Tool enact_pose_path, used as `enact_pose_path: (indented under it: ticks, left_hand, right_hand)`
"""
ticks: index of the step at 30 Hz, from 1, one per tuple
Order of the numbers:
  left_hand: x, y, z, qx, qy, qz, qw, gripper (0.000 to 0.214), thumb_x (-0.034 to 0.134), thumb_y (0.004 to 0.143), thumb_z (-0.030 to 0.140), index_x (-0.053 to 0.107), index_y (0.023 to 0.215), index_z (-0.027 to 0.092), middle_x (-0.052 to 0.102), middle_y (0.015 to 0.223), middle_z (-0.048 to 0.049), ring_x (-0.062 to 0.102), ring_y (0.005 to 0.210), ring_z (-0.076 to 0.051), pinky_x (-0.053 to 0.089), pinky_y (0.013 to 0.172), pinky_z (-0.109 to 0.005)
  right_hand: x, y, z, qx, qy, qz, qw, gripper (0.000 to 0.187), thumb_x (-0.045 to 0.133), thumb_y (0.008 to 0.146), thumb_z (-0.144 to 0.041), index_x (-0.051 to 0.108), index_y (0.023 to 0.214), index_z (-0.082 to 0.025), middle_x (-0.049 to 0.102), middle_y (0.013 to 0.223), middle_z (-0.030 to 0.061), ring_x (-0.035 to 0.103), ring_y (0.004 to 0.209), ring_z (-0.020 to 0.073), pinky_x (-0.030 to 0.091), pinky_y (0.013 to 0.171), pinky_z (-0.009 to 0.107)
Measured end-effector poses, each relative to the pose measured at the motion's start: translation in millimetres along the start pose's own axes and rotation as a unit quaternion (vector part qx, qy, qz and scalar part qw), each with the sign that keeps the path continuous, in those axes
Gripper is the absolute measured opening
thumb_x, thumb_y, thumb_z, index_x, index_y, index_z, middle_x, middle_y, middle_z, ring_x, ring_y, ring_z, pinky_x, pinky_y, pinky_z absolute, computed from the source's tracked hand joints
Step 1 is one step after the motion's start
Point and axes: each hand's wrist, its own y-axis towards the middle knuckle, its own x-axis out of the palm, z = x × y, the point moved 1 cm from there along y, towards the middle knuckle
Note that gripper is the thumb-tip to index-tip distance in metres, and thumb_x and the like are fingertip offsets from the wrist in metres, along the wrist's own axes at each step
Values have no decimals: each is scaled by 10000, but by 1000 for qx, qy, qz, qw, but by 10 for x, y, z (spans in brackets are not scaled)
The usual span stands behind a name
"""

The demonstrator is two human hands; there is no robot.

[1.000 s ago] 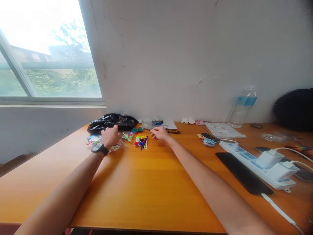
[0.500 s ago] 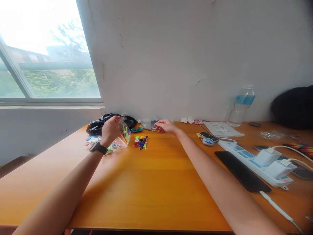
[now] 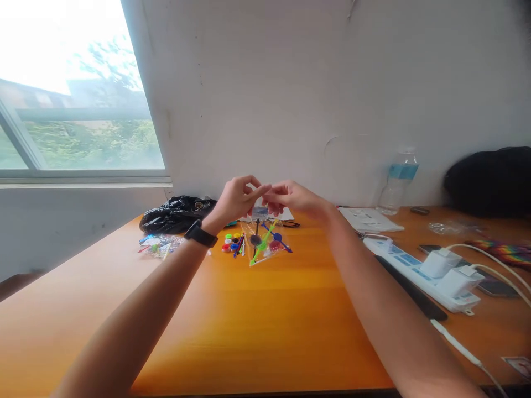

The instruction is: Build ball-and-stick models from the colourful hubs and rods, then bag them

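Between my hands hangs a clear plastic bag (image 3: 269, 243) with colourful arrow-shaped spinners and round pieces inside, black, green, blue and red. My left hand (image 3: 238, 198) pinches the bag's top edge. Close against it, my right hand (image 3: 290, 196) is closed on the same top edge. Behind the bag and to its left, a small heap of coloured plastic pieces (image 3: 234, 243) lies on the table. Further left, more clear bags of coloured pieces (image 3: 161, 245) rest on the wood, partly behind my left wrist.
A black plastic bag (image 3: 178, 215) lies at the back left of the wooden table (image 3: 249, 320). On the right are a white power strip (image 3: 415, 271) with plugged-in chargers, a dark phone (image 3: 415, 293), a white cable (image 3: 456, 342), papers (image 3: 369, 219) and a water bottle (image 3: 398, 182).
My left hand has carried the clear bag rightward and up from beside the other bags. My right hand has come to it, and both now grip its top.
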Motion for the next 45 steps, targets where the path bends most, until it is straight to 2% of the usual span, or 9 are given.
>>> enact_pose_path:
  ticks: [4,9,13,20,24,27,29,37,45]
  left_hand:
    - [333,12,-187,-59,-217,116,967,526,611,958,713,632,1084,204,691,717,-25,670,605,-138,501,562,-222]
    - [814,-227,-632,-206,-367,-163,892,570,744,879,671,710,1234,227,699,1341,-141,748,1078,-290,604,915,-387]
    - [903,-345,-789,-206,-461,-169,847,480,765,925,543,709,1271,215,655,1446,-172,675,1281,-323,552,1082,-450]
    - [737,-236,-938,-221,-399,15,890,341,830,894,392,668,1058,141,742,967,-114,769,850,-203,617,889,-370]
    - [621,-169,-985,-207,-286,74,933,451,880,831,434,687,1124,151,718,863,-47,659,629,-116,550,654,-264]
    - [539,-145,-959,-180,-212,48,959,476,900,772,512,772,1026,131,735,844,-63,628,635,-118,475,598,-239]
    - [507,-139,-937,-160,-173,13,972,496,902,736,566,806,917,115,739,823,-81,635,669,-136,469,611,-246]
    - [534,-126,-904,-168,-117,-8,979,543,922,649,613,848,852,115,669,677,-40,541,622,-119,374,567,-242]
    - [530,-99,-825,-100,-104,-6,989,500,896,697,603,852,858,132,673,662,-25,518,633,-123,389,606,-254]
  right_hand:
    - [-242,-38,-29,24,30,142,989,420,784,888,-553,739,766,-153,716,691,69,631,587,142,505,553,253]
    - [-411,-29,114,41,121,330,935,235,718,919,-317,704,748,-156,724,726,52,648,598,125,516,540,225]
    - [-473,-9,283,62,209,373,902,124,654,897,-223,693,796,-163,733,739,45,685,641,135,547,575,229]
    - [-558,-115,819,120,230,255,932,120,674,796,-196,690,915,-190,731,707,15,669,639,134,556,617,230]
    - [-559,-365,1145,188,175,54,965,201,814,750,-282,718,876,-157,729,685,34,672,629,151,555,610,243]
    - [-563,-517,1297,269,105,-197,937,450,910,724,-325,757,1101,-131,814,1002,123,772,931,231,615,853,319]
    - [-578,-542,1344,286,84,-263,917,585,927,740,-367,725,1244,-150,796,1170,146,754,1102,259,597,968,354]
    - [-468,-389,1357,289,38,-269,918,655,901,782,-496,701,1327,-193,744,1289,128,701,1214,252,575,935,274]
    - [-316,-281,1229,241,25,-238,941,691,884,796,-501,658,1390,-229,728,1279,95,683,1220,239,567,951,292]
